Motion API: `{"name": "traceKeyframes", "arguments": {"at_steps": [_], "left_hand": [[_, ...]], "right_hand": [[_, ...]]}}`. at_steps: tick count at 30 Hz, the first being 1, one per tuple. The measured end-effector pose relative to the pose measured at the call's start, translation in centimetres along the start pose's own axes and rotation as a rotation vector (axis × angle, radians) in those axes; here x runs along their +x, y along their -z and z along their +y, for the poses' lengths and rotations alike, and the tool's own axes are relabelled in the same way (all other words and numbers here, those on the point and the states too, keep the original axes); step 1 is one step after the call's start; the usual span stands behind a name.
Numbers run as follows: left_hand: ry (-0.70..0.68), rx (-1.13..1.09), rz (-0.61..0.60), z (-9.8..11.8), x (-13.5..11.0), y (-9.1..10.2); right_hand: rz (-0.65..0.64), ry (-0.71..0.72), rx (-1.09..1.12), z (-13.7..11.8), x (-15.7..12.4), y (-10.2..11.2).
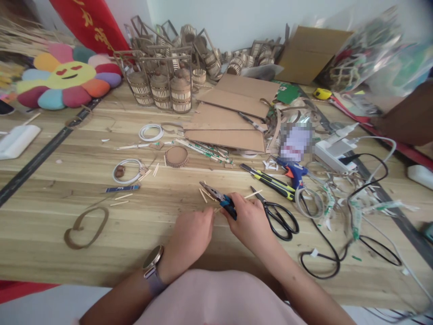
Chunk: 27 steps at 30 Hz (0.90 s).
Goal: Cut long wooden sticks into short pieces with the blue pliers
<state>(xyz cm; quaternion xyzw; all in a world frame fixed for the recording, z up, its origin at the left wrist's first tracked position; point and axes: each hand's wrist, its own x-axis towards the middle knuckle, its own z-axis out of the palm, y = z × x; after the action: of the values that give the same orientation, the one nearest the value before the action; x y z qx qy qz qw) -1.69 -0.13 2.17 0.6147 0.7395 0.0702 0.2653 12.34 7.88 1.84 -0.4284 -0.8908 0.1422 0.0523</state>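
My right hand is closed around the dark handles of a pair of pliers, whose metal jaws point to the upper left. Close beside it, my left hand has its fingers curled in, and a thin pale wooden stick shows at its fingertips. Several short sticks lie on the table by the plier jaws. Black-handled scissors rest just right of my right hand. Behind them lies a yellow and black utility knife. A round slatted piece sits farther back.
Cardboard sheets lie mid-table. Small lidded baskets in frames stand behind, left of a cardboard box. At right are a blue glue gun, a tape roll, a power strip and loose cables. A flower cushion lies at left.
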Motion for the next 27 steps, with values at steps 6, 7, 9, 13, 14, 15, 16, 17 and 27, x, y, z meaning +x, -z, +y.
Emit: {"name": "traceKeyframes", "arguments": {"at_steps": [6,7,9,13,14,15,16,17,27], "left_hand": [[0.004,0.090,-0.008,0.6,0.1,-0.1],[0.024,0.098,-0.010,0.7,0.1,-0.2],[0.067,0.088,0.001,0.7,0.3,-0.2],[-0.046,-0.168,-0.005,-0.7,0.3,1.1],[-0.124,-0.304,-0.052,-1.2,0.3,1.7],[-0.189,-0.460,-0.145,-1.7,0.2,2.2],[-0.203,-0.624,-0.248,-2.2,0.1,2.6],[-0.168,-0.782,-0.311,-2.5,0.1,2.9],[0.121,-1.345,-0.228,-0.9,1.4,0.3]], "right_hand": [[0.008,-0.007,-0.074,-0.6,0.4,-0.4],[0.016,-0.012,-0.088,-0.8,0.5,-0.4],[0.036,-0.023,-0.097,-1.0,0.8,-0.5],[-0.020,0.024,0.124,0.1,1.3,0.7],[-0.074,0.059,0.238,0.7,1.4,1.3],[-0.138,0.093,0.360,1.4,1.4,1.9],[-0.179,0.104,0.459,1.9,1.4,2.4],[-0.194,0.102,0.530,2.4,1.3,3.0],[-0.158,0.197,0.437,0.6,0.4,2.9]]}}
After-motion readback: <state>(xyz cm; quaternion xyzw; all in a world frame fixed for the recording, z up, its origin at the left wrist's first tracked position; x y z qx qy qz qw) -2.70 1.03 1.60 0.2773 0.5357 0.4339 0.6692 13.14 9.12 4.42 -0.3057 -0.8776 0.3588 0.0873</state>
